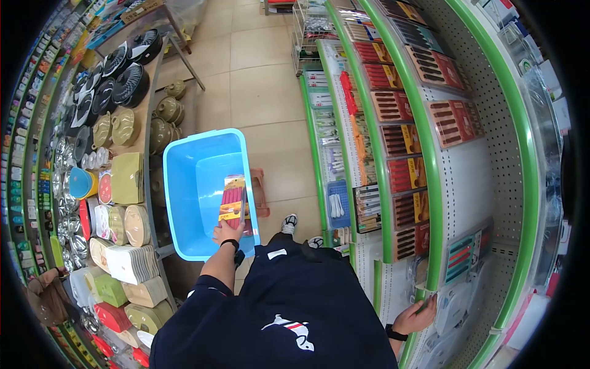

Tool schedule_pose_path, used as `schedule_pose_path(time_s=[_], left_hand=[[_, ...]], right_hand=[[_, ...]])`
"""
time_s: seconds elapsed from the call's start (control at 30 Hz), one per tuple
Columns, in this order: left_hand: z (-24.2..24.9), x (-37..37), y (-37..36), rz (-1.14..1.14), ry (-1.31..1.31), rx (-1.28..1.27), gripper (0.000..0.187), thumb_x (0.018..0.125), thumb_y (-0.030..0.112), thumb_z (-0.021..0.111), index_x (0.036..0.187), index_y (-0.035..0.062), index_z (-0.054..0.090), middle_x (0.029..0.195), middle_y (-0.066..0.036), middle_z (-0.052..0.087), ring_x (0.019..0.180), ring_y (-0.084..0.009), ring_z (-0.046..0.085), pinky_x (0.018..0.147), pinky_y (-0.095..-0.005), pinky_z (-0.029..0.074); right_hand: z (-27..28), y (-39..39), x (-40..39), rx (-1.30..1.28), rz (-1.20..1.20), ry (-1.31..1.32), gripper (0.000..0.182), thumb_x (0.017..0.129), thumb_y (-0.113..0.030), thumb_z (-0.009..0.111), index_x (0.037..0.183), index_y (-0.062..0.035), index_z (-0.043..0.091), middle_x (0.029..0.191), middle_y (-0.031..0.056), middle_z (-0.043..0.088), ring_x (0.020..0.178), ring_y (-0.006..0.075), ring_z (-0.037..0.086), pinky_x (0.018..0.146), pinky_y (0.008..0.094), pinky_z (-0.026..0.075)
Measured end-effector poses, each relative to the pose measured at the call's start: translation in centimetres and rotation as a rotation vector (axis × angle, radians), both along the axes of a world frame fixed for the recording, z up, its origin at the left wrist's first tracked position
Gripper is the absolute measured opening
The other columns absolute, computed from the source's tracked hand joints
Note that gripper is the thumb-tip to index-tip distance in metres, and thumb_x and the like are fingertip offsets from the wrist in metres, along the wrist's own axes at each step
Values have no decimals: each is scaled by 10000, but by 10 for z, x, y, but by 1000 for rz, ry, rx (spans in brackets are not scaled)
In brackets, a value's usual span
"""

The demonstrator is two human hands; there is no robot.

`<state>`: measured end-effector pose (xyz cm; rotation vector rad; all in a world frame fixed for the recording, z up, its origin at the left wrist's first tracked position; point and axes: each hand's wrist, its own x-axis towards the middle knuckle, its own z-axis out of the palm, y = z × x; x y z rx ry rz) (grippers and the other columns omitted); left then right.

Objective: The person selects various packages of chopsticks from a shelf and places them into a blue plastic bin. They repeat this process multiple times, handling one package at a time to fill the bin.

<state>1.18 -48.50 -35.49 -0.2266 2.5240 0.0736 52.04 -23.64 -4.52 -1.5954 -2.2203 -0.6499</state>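
At the right side of the blue tub, my left hand is closed on the near end of the red-handled packs, which point lengthwise away from me, while my right hand, its grip unclear, is well right of the tub.

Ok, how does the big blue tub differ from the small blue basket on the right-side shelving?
The tub is light blue; the basket is a darker blue. The tub looks far larger than the basket. The left hand holds red-and-yellow packaging at the tub, while the basket holds small white items. Both look roughly rectangular and open-topped.
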Motion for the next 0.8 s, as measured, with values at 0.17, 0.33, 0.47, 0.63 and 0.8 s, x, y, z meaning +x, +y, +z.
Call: schedule_pose_path(time_s=[0.17,0.33,0.47,0.63,0.8], left_hand=[[-15,6,-8,-268,-180,-33,821,849,581,750,1512,143,545,1578,-223,465,1559,-475,268,1257,-641,217],[-29,-12,1,-202,45,291,602,890,365,747,1391,59,615,1431,-265,564,1420,-485,435,1203,-564,337],[-4,-39,68,-327,303,573,437,919,206,719,1302,14,631,1338,-255,606,1291,-469,522,1118,-531,421],[106,-47,204,-672,574,1016,411,932,134,697,1312,2,613,1398,-241,574,1326,-441,512,1149,-524,405],[254,-16,349,-945,591,1399,460,919,99,723,1353,4,603,1435,-233,556,1335,-433,519,1157,-502,413]], right_hand=[[-2,1,2,9,-4,9,412,1132,-316,478,1255,34,657,1358,212,685,1215,417,648,1027,521,480],[-3,-1,-1,1,-23,27,358,1112,-279,505,1233,20,660,1358,206,687,1211,414,649,1027,518,476],[-2,-3,-6,14,-45,59,288,1035,-204,566,1212,3,659,1355,201,683,1196,411,642,1022,523,458],[-3,-4,-7,4,-64,111,306,948,-162,614,1217,-21,654,1371,180,677,1209,389,631,1022,520,436],[-4,-2,-9,65,-42,126,303,921,-160,623,1192,-31,663,1329,168,700,1175,381,655,985,504,450]])
